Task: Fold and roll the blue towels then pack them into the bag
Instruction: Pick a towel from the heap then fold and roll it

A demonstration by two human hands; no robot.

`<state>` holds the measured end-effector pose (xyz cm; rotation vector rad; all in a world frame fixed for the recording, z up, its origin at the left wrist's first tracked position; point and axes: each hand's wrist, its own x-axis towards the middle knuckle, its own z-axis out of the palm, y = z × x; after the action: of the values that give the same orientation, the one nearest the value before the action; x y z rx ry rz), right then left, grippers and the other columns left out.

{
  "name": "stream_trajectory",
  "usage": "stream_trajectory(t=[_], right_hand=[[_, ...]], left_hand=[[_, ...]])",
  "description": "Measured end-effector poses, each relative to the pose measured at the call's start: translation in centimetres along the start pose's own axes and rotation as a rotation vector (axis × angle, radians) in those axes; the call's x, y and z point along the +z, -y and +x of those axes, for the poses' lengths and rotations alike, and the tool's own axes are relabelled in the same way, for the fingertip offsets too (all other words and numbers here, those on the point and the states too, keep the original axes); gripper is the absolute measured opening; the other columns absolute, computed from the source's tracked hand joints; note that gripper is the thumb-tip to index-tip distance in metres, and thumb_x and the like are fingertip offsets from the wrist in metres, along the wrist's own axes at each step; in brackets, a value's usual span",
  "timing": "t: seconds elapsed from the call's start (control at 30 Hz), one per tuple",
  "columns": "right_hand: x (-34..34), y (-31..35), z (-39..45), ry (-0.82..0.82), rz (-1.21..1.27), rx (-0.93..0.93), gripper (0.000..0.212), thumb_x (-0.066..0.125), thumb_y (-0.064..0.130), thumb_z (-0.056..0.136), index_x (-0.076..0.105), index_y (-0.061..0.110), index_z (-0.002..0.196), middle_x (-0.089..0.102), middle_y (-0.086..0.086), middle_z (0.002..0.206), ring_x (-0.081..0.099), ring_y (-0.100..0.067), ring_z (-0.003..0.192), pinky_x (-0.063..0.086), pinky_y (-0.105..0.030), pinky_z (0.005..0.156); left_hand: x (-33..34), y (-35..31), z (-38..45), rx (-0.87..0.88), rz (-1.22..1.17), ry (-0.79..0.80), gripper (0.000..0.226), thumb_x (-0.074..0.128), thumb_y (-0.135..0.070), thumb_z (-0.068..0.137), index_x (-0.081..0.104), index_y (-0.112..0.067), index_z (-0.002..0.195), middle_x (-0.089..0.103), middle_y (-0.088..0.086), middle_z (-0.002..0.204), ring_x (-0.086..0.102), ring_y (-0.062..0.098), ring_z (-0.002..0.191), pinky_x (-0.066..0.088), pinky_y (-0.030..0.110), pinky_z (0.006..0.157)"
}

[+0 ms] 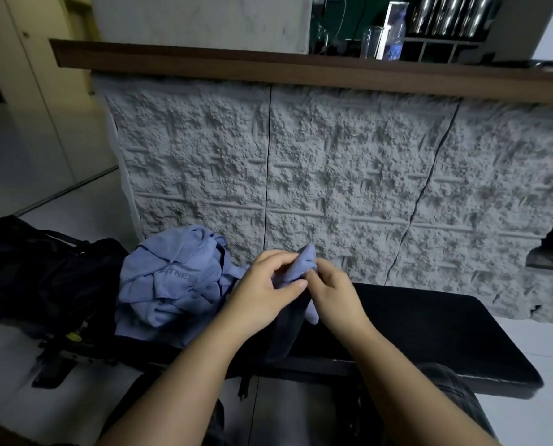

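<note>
Your left hand (pixel 262 284) and right hand (pixel 336 294) both pinch one blue towel (pixel 300 268) above the black bench (pixel 429 333) — the towel heap (pixel 172 281) sits at its left end, beside the black bag (pixel 43 275).

Blue towel, in hand (pixel 300 267): light blue cloth, bunched into a narrow fold, its top corner sticking up; a strip of it hangs down over the black bench (pixel 429 333). The left hand (pixel 262 296) and right hand (pixel 336 294) pinch it between them.

Blue towels, loose pile (pixel 172 281): same light blue, crumpled and unfolded, heaped on the bench's left end (one shows the printed word "FITNESS").

Bag (pixel 37 272): black, soft, slumped on the floor just left of the pile; whether it touches the pile cannot be told.
</note>
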<state>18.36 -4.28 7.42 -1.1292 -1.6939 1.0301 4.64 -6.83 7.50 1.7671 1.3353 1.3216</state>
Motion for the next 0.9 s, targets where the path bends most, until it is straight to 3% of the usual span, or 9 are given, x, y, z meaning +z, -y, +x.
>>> stream_trajectory(t=[0.1,0.23,0.33,0.5,0.6,0.73,0.83,0.87,0.9], right_hand=[[-0.6,1.9,-0.6,-0.010,0.049,-0.018,0.023,0.042,0.008,0.096,0.063,0.002,0.087,0.068,-0.021,0.089,0.057,-0.015,0.076,0.045,-0.032,0.070],[-0.9,4.0,-1.3,-0.033,0.213,0.000,0.026,0.043,0.013,0.097,0.062,-0.001,0.085,0.059,-0.022,0.080,0.050,-0.020,0.074,0.039,-0.033,0.068],[-1.1,5.7,-1.6,-0.079,0.362,0.001,0.028,0.044,0.018,0.095,0.057,-0.002,0.080,0.054,-0.026,0.076,0.051,-0.020,0.071,0.040,-0.030,0.066],[-2.8,8.5,-1.8,-0.123,0.543,0.043,0.031,0.036,0.008,0.099,0.052,0.010,0.072,0.052,-0.009,0.066,0.049,-0.016,0.060,0.041,-0.026,0.057],[-3.9,8.3,-1.7,-0.177,0.514,0.032,0.025,0.037,0.011,0.099,0.058,0.006,0.086,0.062,-0.009,0.076,0.059,-0.017,0.070,0.050,-0.028,0.064],[-4.8,6.6,-2.2,-0.290,0.213,0.009,0.025,0.045,0.021,0.099,0.052,0.015,0.121,0.066,-0.012,0.101,0.063,-0.021,0.091,0.052,-0.046,0.089],[-4.6,5.8,-3.3,-0.205,0.070,-0.046,0.056,0.046,0.017,0.098,0.023,0.037,0.145,0.062,0.005,0.071,0.057,-0.019,0.062,0.048,-0.027,0.063],[-4.4,5.9,-3.7,-0.133,0.051,-0.072,0.060,0.045,0.011,0.097,0.023,0.042,0.144,0.061,0.020,0.068,0.057,-0.017,0.062,0.045,-0.021,0.063],[-4.2,6.0,-3.9,-0.056,0.026,-0.094,0.060,0.045,0.005,0.095,0.032,0.041,0.141,0.062,0.031,0.082,0.063,-0.014,0.077,0.046,-0.021,0.073]], left_hand=[[0.1,-0.9,-0.9,0.007,0.086,-0.063,0.045,0.068,-0.010,0.081,0.047,-0.047,0.096,0.055,-0.009,0.106,0.056,0.000,0.096,0.043,0.012,0.080],[0.0,-2.3,-2.1,-0.048,0.252,-0.205,0.036,0.067,-0.019,0.082,0.038,-0.031,0.099,0.046,-0.013,0.089,0.048,0.004,0.071,0.034,0.012,0.057],[-0.3,-2.7,-3.0,-0.089,0.304,-0.177,0.030,0.064,-0.022,0.085,0.036,-0.023,0.095,0.042,-0.011,0.088,0.045,0.006,0.071,0.033,0.018,0.055],[-1.4,-2.4,-3.2,-0.095,0.418,-0.098,0.036,0.054,-0.017,0.091,0.026,-0.016,0.067,0.032,-0.001,0.072,0.039,0.020,0.062,0.027,0.030,0.059],[-2.1,-1.8,-3.1,-0.173,0.390,-0.158,0.032,0.051,-0.025,0.094,0.037,-0.011,0.069,0.034,0.000,0.060,0.036,0.015,0.052,0.024,0.031,0.053],[-2.1,-2.6,-2.5,-0.252,0.194,-0.227,0.029,0.048,-0.021,0.096,0.044,-0.005,0.072,0.041,0.011,0.061,0.039,0.016,0.058,0.026,0.030,0.056],[-1.8,-4.7,-2.4,-0.205,0.045,-0.255,0.024,0.045,-0.023,0.097,0.062,-0.019,0.080,0.058,0.014,0.070,0.048,0.014,0.065,0.035,0.028,0.061],[-1.7,-5.5,-2.5,-0.179,0.040,-0.245,0.027,0.044,-0.023,0.097,0.062,-0.023,0.077,0.059,0.008,0.066,0.049,0.011,0.062,0.035,0.025,0.059],[-1.7,-6.3,-2.6,-0.152,0.046,-0.228,0.030,0.044,-0.022,0.097,0.061,-0.024,0.073,0.058,0.002,0.061,0.047,0.007,0.059,0.033,0.022,0.056]])
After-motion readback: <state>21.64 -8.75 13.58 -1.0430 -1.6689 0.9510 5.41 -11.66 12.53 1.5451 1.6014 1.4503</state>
